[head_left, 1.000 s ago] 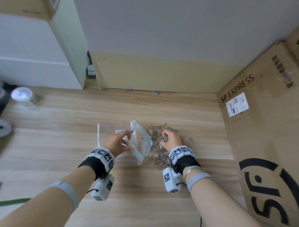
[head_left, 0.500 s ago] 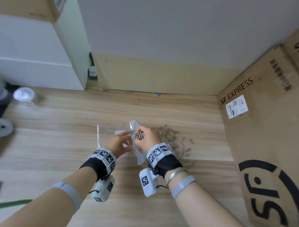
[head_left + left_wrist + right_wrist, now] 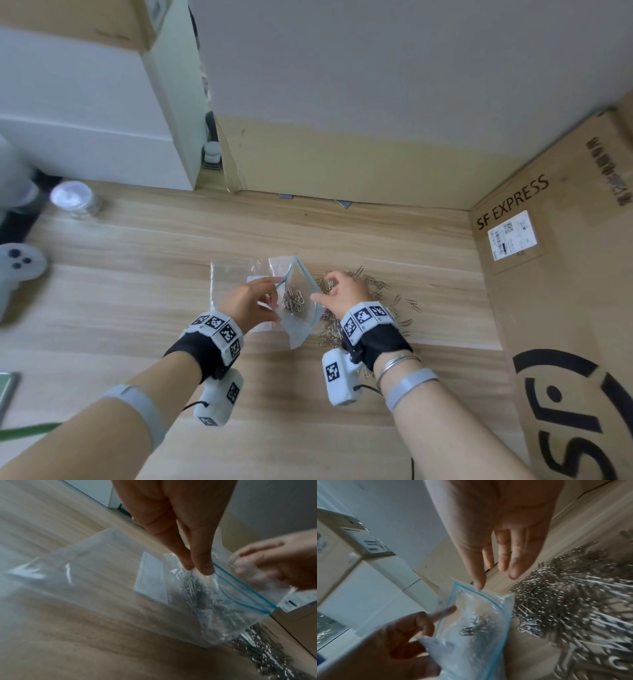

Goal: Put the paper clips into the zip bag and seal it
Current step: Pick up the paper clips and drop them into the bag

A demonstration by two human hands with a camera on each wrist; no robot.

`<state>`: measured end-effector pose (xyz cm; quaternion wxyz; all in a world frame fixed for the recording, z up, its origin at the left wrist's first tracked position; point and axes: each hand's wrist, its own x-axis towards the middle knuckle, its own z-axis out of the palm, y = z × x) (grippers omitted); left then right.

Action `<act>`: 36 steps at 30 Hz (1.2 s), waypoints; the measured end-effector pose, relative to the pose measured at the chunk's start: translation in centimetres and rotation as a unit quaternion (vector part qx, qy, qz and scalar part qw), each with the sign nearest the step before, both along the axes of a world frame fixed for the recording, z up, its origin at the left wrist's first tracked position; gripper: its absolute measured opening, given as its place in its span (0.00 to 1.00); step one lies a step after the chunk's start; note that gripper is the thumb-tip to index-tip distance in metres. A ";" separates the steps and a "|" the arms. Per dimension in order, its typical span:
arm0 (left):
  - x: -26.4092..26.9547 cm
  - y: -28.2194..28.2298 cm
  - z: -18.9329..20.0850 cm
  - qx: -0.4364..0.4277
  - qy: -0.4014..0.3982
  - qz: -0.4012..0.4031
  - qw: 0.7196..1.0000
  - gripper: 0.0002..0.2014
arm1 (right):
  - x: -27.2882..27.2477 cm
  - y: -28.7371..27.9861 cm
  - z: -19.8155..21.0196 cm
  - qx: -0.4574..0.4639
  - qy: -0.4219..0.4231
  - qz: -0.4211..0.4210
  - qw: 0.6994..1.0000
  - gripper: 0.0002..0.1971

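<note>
The clear zip bag with a blue zip line stands open on the wooden table, with a small clump of paper clips inside. My left hand pinches the bag's left lip; in the left wrist view its fingertips grip the rim of the bag. My right hand is empty with straight fingers, over the loose pile of paper clips. In the right wrist view its thumb touches the rim of the bag, beside the pile.
A second clear plastic bag lies flat under my left hand. A large SF EXPRESS cardboard box walls off the right side. A white-lidded jar and a grey controller sit far left. A wall closes the back.
My right hand carried a pinch of clips from the pile to the bag mouth, dropped them inside, and has moved back right, empty. My left hand kept holding the bag.
</note>
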<state>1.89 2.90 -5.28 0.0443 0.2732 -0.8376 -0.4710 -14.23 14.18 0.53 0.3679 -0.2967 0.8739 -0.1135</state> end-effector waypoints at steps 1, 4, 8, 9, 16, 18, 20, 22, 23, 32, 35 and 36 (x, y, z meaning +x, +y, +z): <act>0.1 -0.1 0.2 -0.001 -0.005 -0.001 1.000 0.23 | 0.3 0.1 -0.3 0.017 -0.029 0.017 0.999 0.16; 0.7 -0.7 1.1 -0.008 -0.035 -0.018 0.999 0.12 | 0.5 0.3 -0.2 -0.014 0.029 0.026 0.999 0.06; 2.1 -1.9 1.5 -0.018 -0.014 -0.003 1.000 0.20 | 0.0 0.1 0.4 -0.062 -0.001 -0.045 0.997 0.05; 2.2 -2.0 1.6 -0.013 -0.005 0.006 1.000 0.24 | 0.2 0.0 0.5 -0.052 -0.055 -0.045 0.996 0.13; 1.5 -1.4 1.8 0.026 -0.001 0.055 0.998 0.21 | 0.8 -0.6 0.5 -0.112 0.046 -0.003 0.993 0.06; 1.4 -1.4 1.6 0.012 -0.020 0.064 0.998 0.19 | 0.6 -0.8 0.8 -0.162 0.081 0.007 0.983 0.07; 1.5 -1.2 1.4 0.021 -0.023 0.066 0.997 0.20 | 0.1 -0.4 0.4 -0.151 0.038 0.005 0.988 0.13; 1.4 -1.0 1.3 0.030 -0.016 0.069 0.997 0.20 | -1.3 0.5 -0.7 -0.126 0.040 -0.031 0.991 0.16; 1.4 -0.9 1.3 0.029 -0.015 0.069 0.997 0.20 | -2.2 1.1 -1.4 -0.108 0.065 -0.041 0.991 0.14; 0.4 -0.1 0.5 0.031 0.010 0.071 0.997 0.20 | -1.6 3.3 -5.6 0.097 0.076 0.179 0.976 0.48; 0.3 -0.1 0.6 0.031 0.010 0.065 0.997 0.20 | -1.3 3.5 -6.1 0.053 0.107 0.183 0.976 0.36; 0.3 -0.1 0.6 0.033 0.009 0.063 0.997 0.19 | -1.4 3.6 -6.0 0.029 0.117 0.175 0.977 0.31</act>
